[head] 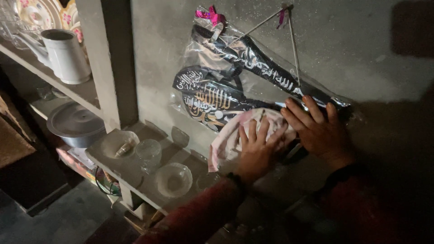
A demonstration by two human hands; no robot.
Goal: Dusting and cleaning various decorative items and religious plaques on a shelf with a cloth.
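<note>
A black wall ornament with gold and white lettering, wrapped in clear plastic (pixel 235 81), hangs on a grey wall from thin sticks and a pink ribbon. My left hand (pixel 257 151) presses a pale pink-and-white cloth (pixel 235 135) flat against the lower part of the plastic. My right hand (pixel 318 129) lies flat with spread fingers on the ornament's lower right end, beside the cloth. Both sleeves are dark red.
Below the ornament a concrete shelf (pixel 135 169) holds glass bowls (pixel 173 180) and a small glass dish with an object in it (pixel 120 143). A white jug (pixel 68 54) and patterned plates stand on an upper shelf at left. A metal lidded pot (pixel 76 123) sits lower left.
</note>
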